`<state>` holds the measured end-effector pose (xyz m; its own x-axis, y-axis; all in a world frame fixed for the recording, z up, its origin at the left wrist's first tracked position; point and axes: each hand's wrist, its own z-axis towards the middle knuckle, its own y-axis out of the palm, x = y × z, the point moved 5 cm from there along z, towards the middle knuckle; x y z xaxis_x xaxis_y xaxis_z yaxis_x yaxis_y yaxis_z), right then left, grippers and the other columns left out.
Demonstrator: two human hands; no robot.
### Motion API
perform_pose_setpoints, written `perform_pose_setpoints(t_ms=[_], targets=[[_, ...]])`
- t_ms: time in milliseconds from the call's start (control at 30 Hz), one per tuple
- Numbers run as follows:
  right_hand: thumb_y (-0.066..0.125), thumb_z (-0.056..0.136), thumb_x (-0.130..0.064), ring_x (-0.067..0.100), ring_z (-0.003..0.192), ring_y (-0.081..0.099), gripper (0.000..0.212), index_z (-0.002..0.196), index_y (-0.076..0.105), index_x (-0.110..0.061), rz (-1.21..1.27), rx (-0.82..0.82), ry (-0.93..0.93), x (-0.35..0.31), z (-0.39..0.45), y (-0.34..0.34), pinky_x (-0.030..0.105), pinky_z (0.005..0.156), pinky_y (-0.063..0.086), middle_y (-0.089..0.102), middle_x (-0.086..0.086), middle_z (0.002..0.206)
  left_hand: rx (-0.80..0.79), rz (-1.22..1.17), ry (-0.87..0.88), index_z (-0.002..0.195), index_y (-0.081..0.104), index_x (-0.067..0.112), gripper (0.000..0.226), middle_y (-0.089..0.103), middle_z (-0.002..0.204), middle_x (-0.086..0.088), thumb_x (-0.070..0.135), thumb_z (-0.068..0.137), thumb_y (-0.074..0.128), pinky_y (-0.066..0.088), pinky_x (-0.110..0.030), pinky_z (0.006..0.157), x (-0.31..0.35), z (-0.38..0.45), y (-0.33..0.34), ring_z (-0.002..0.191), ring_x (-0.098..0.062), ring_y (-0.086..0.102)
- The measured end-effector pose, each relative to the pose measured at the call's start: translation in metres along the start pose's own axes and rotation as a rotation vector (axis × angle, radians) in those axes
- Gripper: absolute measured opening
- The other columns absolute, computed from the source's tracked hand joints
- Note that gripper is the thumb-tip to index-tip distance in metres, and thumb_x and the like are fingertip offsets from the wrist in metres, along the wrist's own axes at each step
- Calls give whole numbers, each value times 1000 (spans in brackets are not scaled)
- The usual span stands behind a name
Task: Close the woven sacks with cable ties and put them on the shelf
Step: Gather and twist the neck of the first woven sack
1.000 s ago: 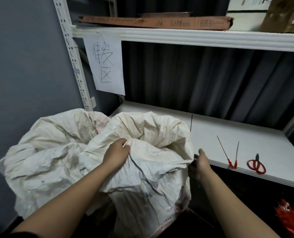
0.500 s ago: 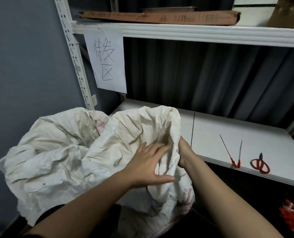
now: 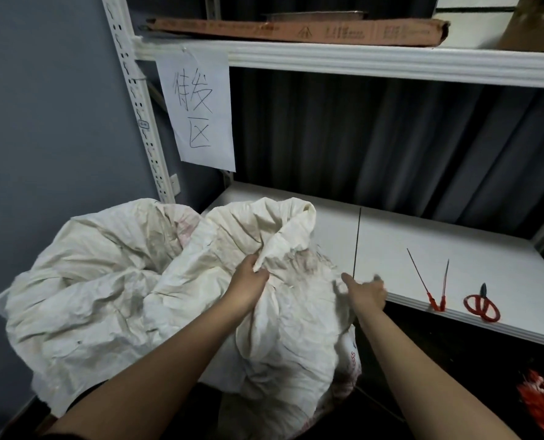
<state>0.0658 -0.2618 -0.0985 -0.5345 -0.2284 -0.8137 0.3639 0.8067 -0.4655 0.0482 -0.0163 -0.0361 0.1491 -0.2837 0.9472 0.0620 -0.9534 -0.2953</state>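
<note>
A crumpled white woven sack [image 3: 283,338] stands in front of the white shelf [image 3: 391,242], its mouth bunched upward. My left hand [image 3: 248,281] is closed on a fold of that bunched mouth. My right hand [image 3: 364,292] is blurred at the sack's right side by the shelf's front edge, fingers spread, holding nothing that I can see. A second white sack [image 3: 95,281] lies to the left. Two red cable ties [image 3: 435,290] lie on the shelf near its front edge.
Red-handled scissors [image 3: 482,304] lie on the shelf right of the ties. A bundle of red cable ties [image 3: 543,404] sits low at the right. A paper sign [image 3: 200,109] hangs from the upper shelf [image 3: 359,60], which carries a flat cardboard box [image 3: 296,30].
My left hand went from flat on the sack to gripping its gathered mouth. My right hand let go of the sack's edge and moved right toward the shelf front.
</note>
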Motion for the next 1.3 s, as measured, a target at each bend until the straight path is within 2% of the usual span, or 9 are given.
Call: perform_pose_setpoints(t_ms=[67,133,267,400,667,833,967,1133,1300], targets=[[76,63,-62,33,128,46,101,143,37,-13,233,-339,225,29,9,21,42,96,39,46,12,141,10,10,58,123,50,10,32,62,118,-9,8,91,46,46,-31,77,2,-5,-2,97,-21,60],[79,62,-56,29,109,60,75,121,61,-13,326,-492,201,32,6,27,38,92,46,66,9,113,42,183,228,133,38,20,43,59,125,-2,13,92,48,49,-34,78,8,-11,-2,97,-19,62],[72,77,-14,26,75,65,27,99,69,1,366,-199,-80,0,10,14,33,71,52,70,8,77,162,655,702,150,6,29,91,20,156,-4,10,81,62,54,-30,81,29,-23,6,106,-14,56],[58,85,-28,25,91,64,17,95,65,-16,226,11,-434,-56,-16,-12,39,81,50,70,3,93,180,1013,970,150,14,29,94,10,158,-11,14,72,64,34,-44,110,40,-23,24,145,-29,16],[47,94,-15,11,74,58,11,94,57,-11,528,-183,-551,-115,-71,-46,22,60,47,62,0,83,-93,1058,792,146,30,25,60,21,157,0,29,89,49,-2,-37,119,44,-19,46,148,-17,0],[48,90,-11,7,62,53,17,76,53,-18,620,-261,-628,-143,-92,-67,19,52,43,56,-4,68,-280,1213,708,138,45,24,48,41,147,1,29,90,47,2,-46,119,42,-19,69,145,-19,16],[49,81,-9,7,58,42,18,66,47,-18,632,-186,-682,-147,-91,-84,19,47,35,45,-4,62,-533,1008,480,130,54,30,40,57,135,2,30,91,47,36,-35,105,52,-16,62,124,-21,51],[48,60,-13,14,62,47,26,83,56,-23,368,-193,-696,-144,-81,-88,21,49,38,51,2,70,81,932,781,91,54,22,20,65,90,0,40,93,46,38,-31,67,118,-17,20,85,-23,61],[46,69,-2,3,53,39,20,73,57,-19,355,-223,-976,-151,-98,-91,17,49,31,47,-17,54,30,956,712,145,30,27,68,28,151,1,40,86,60,30,-36,106,135,17,26,134,-20,34]])
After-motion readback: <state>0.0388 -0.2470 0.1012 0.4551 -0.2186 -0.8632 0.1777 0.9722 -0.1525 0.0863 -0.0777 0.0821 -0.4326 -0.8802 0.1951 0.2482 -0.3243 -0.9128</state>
